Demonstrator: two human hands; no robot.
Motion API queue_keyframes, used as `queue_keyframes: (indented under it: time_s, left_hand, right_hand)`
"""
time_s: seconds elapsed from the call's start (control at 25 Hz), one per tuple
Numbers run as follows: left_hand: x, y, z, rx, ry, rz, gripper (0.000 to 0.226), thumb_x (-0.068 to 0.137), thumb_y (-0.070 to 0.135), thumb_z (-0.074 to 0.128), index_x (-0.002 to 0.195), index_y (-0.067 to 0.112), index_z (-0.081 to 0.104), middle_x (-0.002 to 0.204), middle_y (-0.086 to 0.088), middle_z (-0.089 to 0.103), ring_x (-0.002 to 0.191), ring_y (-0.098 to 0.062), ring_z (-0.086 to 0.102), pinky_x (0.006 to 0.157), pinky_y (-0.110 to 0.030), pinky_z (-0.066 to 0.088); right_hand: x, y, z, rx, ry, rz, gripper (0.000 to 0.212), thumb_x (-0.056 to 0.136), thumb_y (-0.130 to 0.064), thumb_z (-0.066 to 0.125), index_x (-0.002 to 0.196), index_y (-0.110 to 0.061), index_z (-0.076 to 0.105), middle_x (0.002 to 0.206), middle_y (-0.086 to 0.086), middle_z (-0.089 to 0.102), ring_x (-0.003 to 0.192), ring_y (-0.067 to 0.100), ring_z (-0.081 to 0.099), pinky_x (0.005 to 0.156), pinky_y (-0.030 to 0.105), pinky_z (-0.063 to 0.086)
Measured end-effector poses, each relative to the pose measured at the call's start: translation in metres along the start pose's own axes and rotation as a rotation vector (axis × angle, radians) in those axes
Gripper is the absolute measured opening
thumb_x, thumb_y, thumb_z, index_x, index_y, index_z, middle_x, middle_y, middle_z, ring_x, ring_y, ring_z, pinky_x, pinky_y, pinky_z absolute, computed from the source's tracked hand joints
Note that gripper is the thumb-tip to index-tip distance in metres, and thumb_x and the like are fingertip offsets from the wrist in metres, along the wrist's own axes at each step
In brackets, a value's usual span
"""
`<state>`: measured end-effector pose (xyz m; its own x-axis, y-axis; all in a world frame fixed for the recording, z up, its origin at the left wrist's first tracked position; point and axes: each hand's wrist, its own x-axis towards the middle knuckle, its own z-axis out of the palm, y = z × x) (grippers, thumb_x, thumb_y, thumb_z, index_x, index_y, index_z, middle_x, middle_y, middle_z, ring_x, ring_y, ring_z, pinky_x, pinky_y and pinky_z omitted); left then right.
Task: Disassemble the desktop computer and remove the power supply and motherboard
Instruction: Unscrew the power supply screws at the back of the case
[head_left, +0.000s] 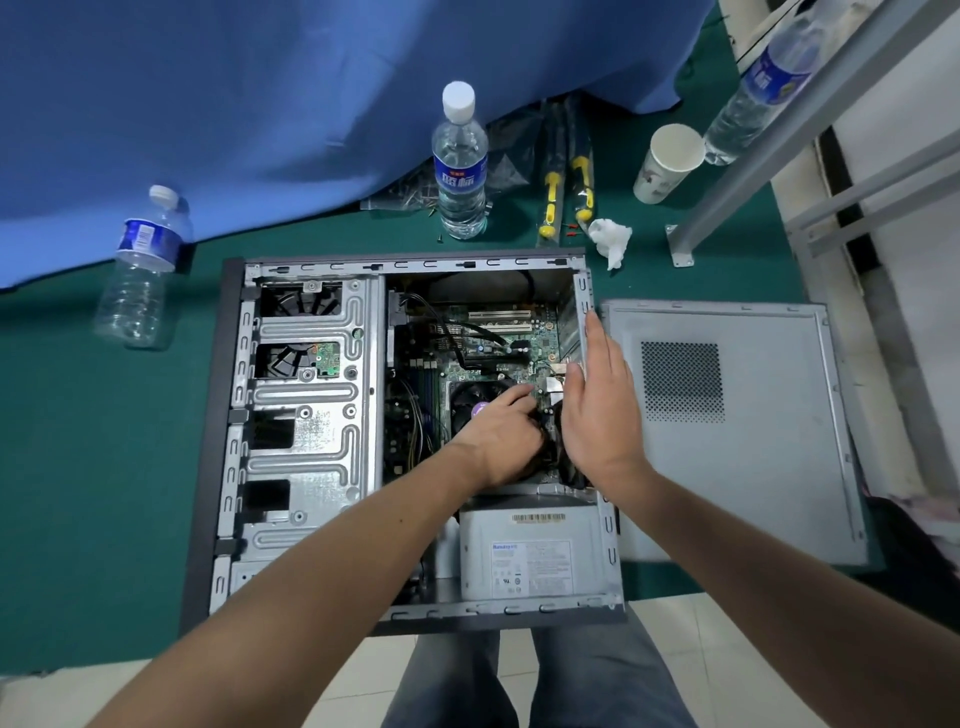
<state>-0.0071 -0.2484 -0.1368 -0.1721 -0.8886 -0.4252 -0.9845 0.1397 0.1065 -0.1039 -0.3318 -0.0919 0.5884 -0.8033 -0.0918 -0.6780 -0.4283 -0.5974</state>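
The desktop case lies open on its side on the green table. Its green motherboard shows at the upper right, with a black CPU fan in the middle. The grey power supply sits in the near right corner. My left hand reaches inside beside the CPU fan, fingers curled on a dark part at the case's rear wall; what it grips is hidden. My right hand is flat with straight fingers along the case's right rim, holding nothing.
The removed side panel lies right of the case. Behind the case stand a water bottle, yellow-handled screwdrivers, a paper cup, a crumpled tissue and loose screws. An empty bottle lies at left. A metal frame rises at right.
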Motion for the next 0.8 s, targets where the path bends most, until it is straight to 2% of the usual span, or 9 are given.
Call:
queue_keyframes:
  time_s: [0.12,0.24,0.32,0.44,0.56,0.64,0.8]
  left_hand:
    - [-0.0009,-0.0004,0.0031,0.001,0.005,0.027,0.020,0.088,0.020,0.055,0.092,0.015,0.074,0.089,0.002,0.072,0.121,-0.026,0.044,0.120,-0.045,0.006]
    - [-0.0013,0.0004,0.0066,-0.023,0.014,0.025,0.022,0.082,0.034,0.062,0.086,0.017,0.075,0.087,0.002,0.071,0.119,-0.023,0.045,0.119,-0.042,0.011]
    - [-0.0006,0.0003,0.0077,-0.043,0.038,0.013,0.025,0.080,0.038,0.063,0.085,0.017,0.075,0.087,0.001,0.071,0.117,-0.022,0.048,0.119,-0.040,0.012]
    - [0.0001,0.0009,0.0076,-0.067,0.061,-0.004,0.023,0.081,0.034,0.062,0.085,0.016,0.076,0.089,-0.001,0.072,0.118,-0.023,0.048,0.119,-0.039,0.011]
    - [0.0008,0.0030,0.0076,-0.045,0.045,-0.039,0.018,0.086,0.017,0.058,0.089,0.014,0.075,0.093,-0.002,0.072,0.123,-0.025,0.045,0.121,-0.041,0.007]
    - [0.0013,0.0054,0.0065,-0.038,0.045,-0.057,0.019,0.087,0.014,0.056,0.089,0.014,0.076,0.090,-0.001,0.072,0.120,-0.025,0.046,0.121,-0.041,0.005]
    - [0.0017,0.0060,0.0041,-0.088,0.051,-0.055,0.015,0.082,0.018,0.061,0.084,0.016,0.076,0.084,0.000,0.071,0.116,-0.024,0.049,0.121,-0.041,0.005]
  right_hand:
    - [-0.0004,0.0016,-0.0014,0.110,0.001,0.044,0.054,0.105,-0.022,0.038,0.155,-0.014,0.021,0.153,0.005,0.036,0.136,0.023,0.037,0.110,0.034,0.031]
    - [-0.0010,0.0054,-0.0017,0.210,0.028,0.131,0.052,0.105,-0.028,0.036,0.153,-0.011,0.026,0.148,0.008,0.040,0.136,0.022,0.037,0.112,0.029,0.027]
    - [-0.0010,0.0068,-0.0012,0.232,0.020,0.164,0.050,0.105,-0.030,0.034,0.151,-0.010,0.031,0.142,0.010,0.044,0.132,0.023,0.040,0.113,0.035,0.031]
    - [-0.0001,0.0076,0.0001,0.229,0.012,0.176,0.050,0.105,-0.032,0.033,0.150,-0.011,0.034,0.139,0.011,0.046,0.130,0.023,0.043,0.111,0.039,0.033]
    - [-0.0006,0.0077,0.0013,0.218,0.018,0.171,0.049,0.105,-0.032,0.033,0.150,-0.011,0.035,0.141,0.009,0.046,0.131,0.022,0.042,0.110,0.030,0.030]
    - [-0.0008,0.0072,0.0013,0.209,0.013,0.169,0.048,0.106,-0.032,0.033,0.150,-0.013,0.035,0.142,0.007,0.047,0.130,0.021,0.043,0.107,0.028,0.030]
    - [-0.0006,0.0070,0.0014,0.202,0.005,0.159,0.048,0.106,-0.033,0.031,0.150,-0.015,0.036,0.139,0.006,0.051,0.127,0.022,0.047,0.107,0.037,0.038]
